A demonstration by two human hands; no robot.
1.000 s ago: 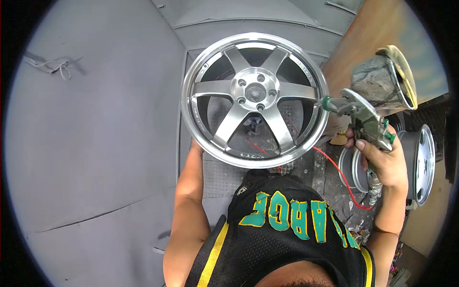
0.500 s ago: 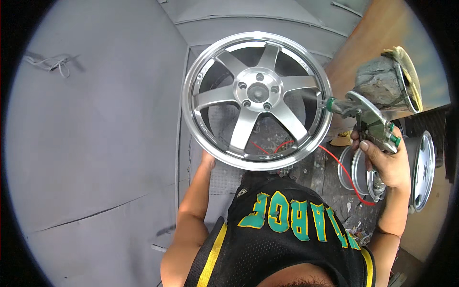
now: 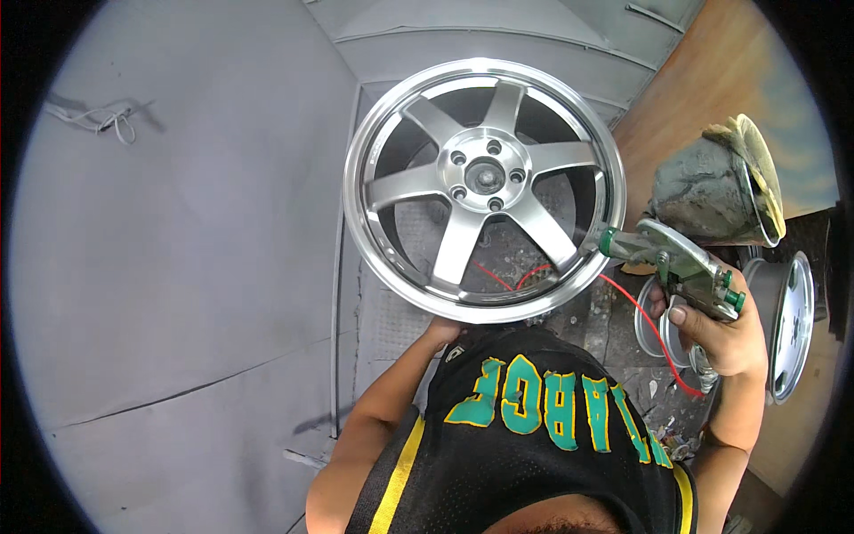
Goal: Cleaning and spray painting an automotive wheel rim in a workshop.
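Observation:
A silver six-spoke alloy wheel [image 3: 465, 240] faces up in front of me, its lug holes around a round centre. My left hand [image 3: 442, 331] is at the lower edge of the rim; its fingers are hidden beneath the wheel. In my right hand [image 3: 716, 334] is a metal spray gun [image 3: 680, 267] with green knobs and a green nozzle ring. The nozzle points left at the wheel's right rim, close to it, with a faint pale haze before it. A grey-stained cup [image 3: 707, 191] with a yellowish cover is on top of the gun.
More silver wheels [image 3: 790, 329] stand at the right, behind my right hand. A red hose [image 3: 654, 329] runs across the stained floor [image 3: 587, 311] under the wheel. Grey walls [image 3: 196, 231] enclose the left, with a coiled white cable [image 3: 116, 120]. A brown panel [image 3: 738, 71] rises at the far right.
The wheel has turned, its lug holes and rim markings shifted. My left hand has moved right along the lower rim. The spray gun and cup have come down slightly, nearer me.

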